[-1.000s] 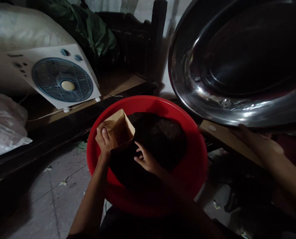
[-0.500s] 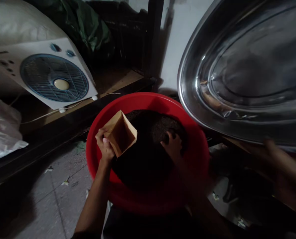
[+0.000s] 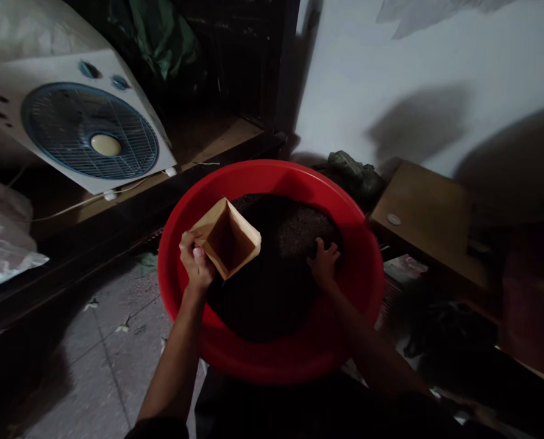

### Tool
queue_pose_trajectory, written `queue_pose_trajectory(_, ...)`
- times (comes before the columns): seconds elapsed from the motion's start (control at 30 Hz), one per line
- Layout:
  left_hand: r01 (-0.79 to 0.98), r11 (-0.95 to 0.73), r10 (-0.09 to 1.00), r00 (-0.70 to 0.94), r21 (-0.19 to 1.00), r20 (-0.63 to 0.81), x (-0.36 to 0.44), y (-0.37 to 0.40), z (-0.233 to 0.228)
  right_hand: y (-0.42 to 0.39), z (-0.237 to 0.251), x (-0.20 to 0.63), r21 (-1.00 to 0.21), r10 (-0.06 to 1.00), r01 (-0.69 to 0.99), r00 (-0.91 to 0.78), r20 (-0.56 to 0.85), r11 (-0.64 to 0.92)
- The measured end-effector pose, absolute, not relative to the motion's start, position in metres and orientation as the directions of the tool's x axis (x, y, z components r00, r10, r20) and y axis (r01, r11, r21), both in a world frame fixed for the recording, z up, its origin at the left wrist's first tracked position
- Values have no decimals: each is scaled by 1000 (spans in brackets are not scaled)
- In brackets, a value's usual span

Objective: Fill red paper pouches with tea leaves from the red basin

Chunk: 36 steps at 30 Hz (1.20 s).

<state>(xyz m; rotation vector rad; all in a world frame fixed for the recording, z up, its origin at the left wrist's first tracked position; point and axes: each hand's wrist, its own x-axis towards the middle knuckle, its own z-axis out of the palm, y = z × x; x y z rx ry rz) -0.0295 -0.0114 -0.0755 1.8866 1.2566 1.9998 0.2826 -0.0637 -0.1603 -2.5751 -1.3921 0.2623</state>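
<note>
My left hand [image 3: 197, 268] is closed around the side of a brown paper bag [image 3: 210, 228], whose square mouth gapes toward me; its inside is shadowed. The bag is over the left part of a large red plastic tub [image 3: 174, 244]. In the tub lies a wide heap of dark, loose, fine-grained material [image 3: 267, 305]; its kind I cannot make out. On the right of the heap, my right hand [image 3: 324, 262] has its fingers spread, at or just above the surface, with nothing visible in them.
A white box fan [image 3: 105, 145] stands on a low ledge at the left, beside a clear plastic bag [image 3: 7, 231]. Right of the tub is a wooden board [image 3: 425, 204] with a small round disc on it. A crumpled dark bag [image 3: 354, 174] lies behind the tub.
The large shiny metal tray at the right, with another person's blurred arm near it, has gone from view. My right hand's fingers have spread. The paper bag has shifted slightly right.
</note>
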Motion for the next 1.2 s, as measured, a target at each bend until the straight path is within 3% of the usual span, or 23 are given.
queue_pose_trajectory(0.13,457,-647,592,-204,611,780,-27,-11,-77,-66,-157,282,-236,849,817,522,-88,-526)
queue_pose_trajectory(0.27,473,-609,595,-258,637,761,-29,-14,-78,-57,-149,286,-190,834,819,551,-5,-542)
queue_pose_trajectory(0.43,515,-609,555,-267,603,788,-34,-7,-77,-37,-149,294,-238,828,794,526,-194,-560)
queue_pose_trajectory(0.73,557,-539,607,-263,632,750,-38,5,-69,-36,-152,285,-301,843,791,528,-104,-532)
queue_pose_trajectory(0.87,554,-525,637,-247,646,730,-39,4,-71,-35,-147,286,-431,846,743,523,-101,-511)
queue_pose_trajectory(1.03,571,-615,539,-200,545,818,-35,4,-74,-37,-144,282,-586,862,665,492,-122,-463)
queue_pose_trajectory(1.2,547,-657,526,-159,518,835,-31,-1,-78,-33,-138,259,-793,856,436,480,-194,-425)
